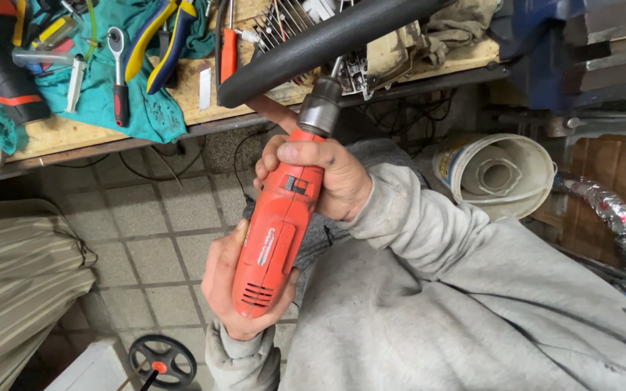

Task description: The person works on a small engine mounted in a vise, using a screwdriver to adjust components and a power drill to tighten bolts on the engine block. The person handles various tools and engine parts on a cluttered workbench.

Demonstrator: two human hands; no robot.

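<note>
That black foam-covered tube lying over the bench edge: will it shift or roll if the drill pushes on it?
The black tube is round and rests unclamped on the workbench, so it may roll. Its covering looks soft and likely dents. Both hands, left and right, grip the red drill; neither steadies the tube.

A workshop: wooden workbench (59,134) strewn with pliers (155,40), ratchet wrench (118,72), and a blue vise (537,43).

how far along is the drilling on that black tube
Done: the bit is chucked and the red drill is gripped by both hands, right hand near the chuck, left hand at the rear. In hand: the bit meets the black tube on the workbench. Left: hole depth can't be seen.
</note>
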